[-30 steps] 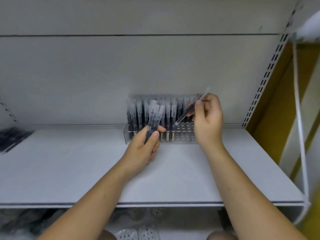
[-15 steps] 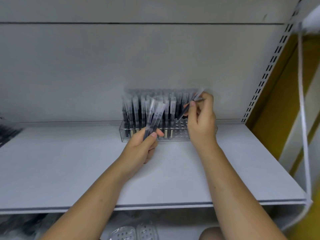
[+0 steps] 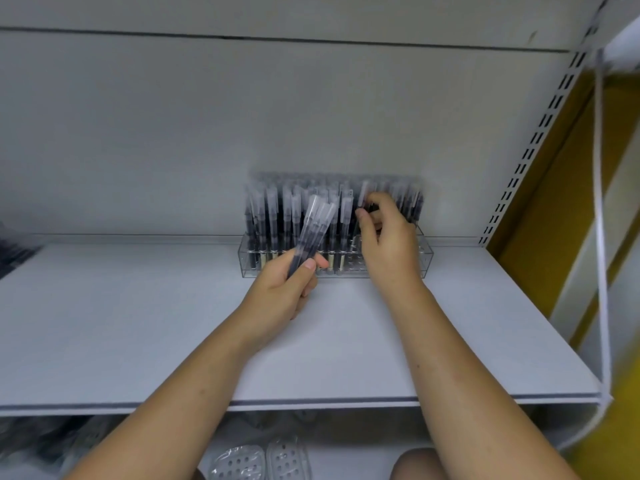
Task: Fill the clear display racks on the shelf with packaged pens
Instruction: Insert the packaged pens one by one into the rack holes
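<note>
Here, in the head view, we look forward and down onto a pale grey shelf (image 3: 138,327) with a clear display rack (image 3: 246,263) standing at its back, against the grey rear panel (image 3: 242,116). Most of the rack's left and middle part is filled with standing pens (image 3: 273,216) in clear sleeves, upright and close together. The holes at its right front are partly hidden behind our wrist.

Our left hand (image 3: 280,292) is curled round the lower end of a bundle of packaged pens (image 3: 317,226), thumb laid across the front. The bundle tilts up and to the right, fanned out in front of the rack's middle. Our right hand (image 3: 389,247) reaches over the right half of the rack, thumb and fingers bent and pinching a single pen (image 3: 363,194). That pen stands nearly upright among the rack's rows, but blur keeps us from telling whether its tip sits in a hole.

At the right, a slotted upright (image 3: 540,133) runs up the panel's edge, with a white cord (image 3: 601,237) hanging beside it. Dark packets (image 3: 14,252) lie at the shelf's far left edge. Below the shelf we see clear perforated packs (image 3: 256,462).
</note>
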Demonstrator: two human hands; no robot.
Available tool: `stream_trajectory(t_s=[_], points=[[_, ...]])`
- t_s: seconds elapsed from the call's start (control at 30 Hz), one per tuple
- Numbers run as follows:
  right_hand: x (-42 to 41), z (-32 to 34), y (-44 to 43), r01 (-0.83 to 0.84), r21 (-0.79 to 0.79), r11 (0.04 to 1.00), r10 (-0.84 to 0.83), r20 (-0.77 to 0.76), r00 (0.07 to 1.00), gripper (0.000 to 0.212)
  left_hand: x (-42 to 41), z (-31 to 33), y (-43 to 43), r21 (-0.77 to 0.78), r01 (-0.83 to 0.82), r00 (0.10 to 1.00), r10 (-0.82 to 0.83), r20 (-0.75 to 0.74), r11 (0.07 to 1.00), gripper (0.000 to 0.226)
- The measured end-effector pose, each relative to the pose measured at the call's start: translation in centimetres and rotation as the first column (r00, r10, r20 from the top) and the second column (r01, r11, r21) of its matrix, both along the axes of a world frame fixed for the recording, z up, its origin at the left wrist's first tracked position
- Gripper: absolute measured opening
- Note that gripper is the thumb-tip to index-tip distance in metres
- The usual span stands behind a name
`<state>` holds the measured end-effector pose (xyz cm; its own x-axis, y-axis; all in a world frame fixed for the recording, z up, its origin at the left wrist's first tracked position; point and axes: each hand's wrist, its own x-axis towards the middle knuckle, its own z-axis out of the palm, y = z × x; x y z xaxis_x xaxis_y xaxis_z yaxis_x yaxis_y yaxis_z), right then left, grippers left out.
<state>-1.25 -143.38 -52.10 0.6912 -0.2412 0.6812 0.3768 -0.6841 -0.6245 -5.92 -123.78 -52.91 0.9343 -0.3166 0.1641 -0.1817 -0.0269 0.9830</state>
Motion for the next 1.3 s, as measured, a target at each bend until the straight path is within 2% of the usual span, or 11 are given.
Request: stream_trajectory(t_s=[0.17, 0.37, 0.5, 0.6, 0.7, 0.8, 0.97, 1.17, 1.3], points=[[0.2, -0.2, 0.0, 0.018, -0.008, 1.000, -0.018, -0.001, 1.000, 0.014, 0.0, 0.0, 0.0, 0.006, 0.007, 1.000, -0.007, 0.014, 1.000, 0.024], [0.2, -0.3, 0.0, 0.076, -0.152, 0.985, -0.083, -0.044, 0.996, 0.016, 0.0, 0.0, 0.0, 0.021, 0.014, 0.999, -0.015, 0.038, 1.000, 0.024], [-0.2, -0.3, 0.0, 0.078, -0.112, 0.991, -0.086, -0.075, 0.993, 0.016, 0.0, -0.2, 0.1, 0.029, 0.006, 0.999, -0.007, 0.045, 1.000, 0.025], [-0.8, 0.3, 0.2, 0.066, 0.009, 0.998, -0.066, 0.037, 0.997, 0.011, 0.1, -0.3, 0.2, 0.030, 0.002, 0.999, -0.003, 0.040, 1.000, 0.026], [-1.7, 0.8, 0.4, -0.059, 0.122, 0.991, 0.042, 0.136, 0.990, 0.006, 0.2, -0.4, 0.2, 0.013, 0.012, 1.000, -0.013, 0.026, 1.000, 0.027], [-2.7, 1.1, 1.0, -0.256, 0.232, 0.938, 0.254, 0.040, 0.966, 0.013, 0.2, -0.5, 0.2, -0.002, 0.020, 1.000, -0.020, 0.021, 1.000, 0.028], [-3.7, 1.5, 1.5, -0.413, 0.357, 0.838, 0.471, -0.089, 0.878, 0.018, 0.4, -0.6, 0.2, -0.022, 0.017, 1.000, -0.017, 0.012, 1.000, 0.028], [-4.2, 1.6, 1.8, -0.507, 0.353, 0.786, 0.590, -0.187, 0.785, 0.012, 0.5, -0.8, 0.2, 0.003, 0.010, 1.000, -0.010, 0.025, 1.000, 0.035], [-4.2, 1.5, 1.7, -0.509, 0.353, 0.785, 0.591, -0.179, 0.787, 0.010, 0.6, -0.8, 0.3, 0.028, 0.010, 0.999, -0.011, 0.042, 1.000, 0.042]])
